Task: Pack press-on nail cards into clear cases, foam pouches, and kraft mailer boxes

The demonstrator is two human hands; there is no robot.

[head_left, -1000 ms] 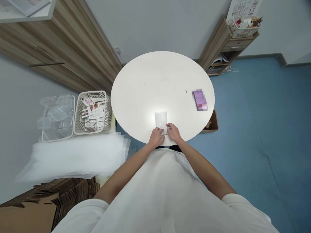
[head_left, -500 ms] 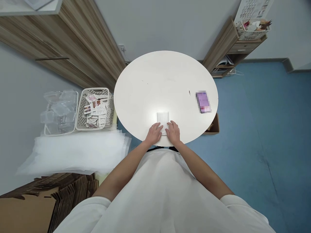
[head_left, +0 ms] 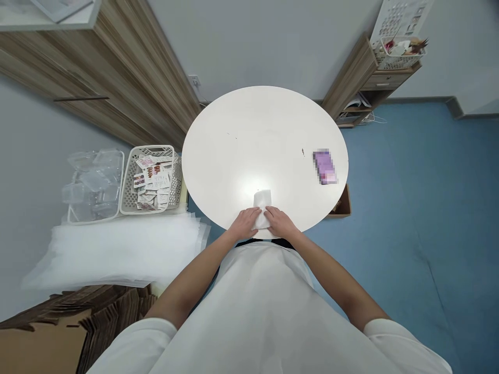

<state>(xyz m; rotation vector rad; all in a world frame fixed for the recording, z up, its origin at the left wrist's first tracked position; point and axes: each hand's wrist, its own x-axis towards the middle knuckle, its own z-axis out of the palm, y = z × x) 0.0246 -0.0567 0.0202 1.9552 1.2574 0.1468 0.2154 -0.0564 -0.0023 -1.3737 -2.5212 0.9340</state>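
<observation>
The white tabletop [head_left: 234, 150] bears a white sheet [head_left: 262, 199] between the fingers of the left hand [head_left: 245, 222] and right hand [head_left: 279, 222], which touch its sides; whether they pinch it, I cannot tell.

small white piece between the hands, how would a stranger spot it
Find the rounded white table. At its near edge, the left hand and right hand touch the small white piece. It looks plain white, unlike the purple item farther right.

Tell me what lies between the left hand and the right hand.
In the head view, a flat white piece lies between the left hand and the right hand, its far end showing beyond both.
</observation>
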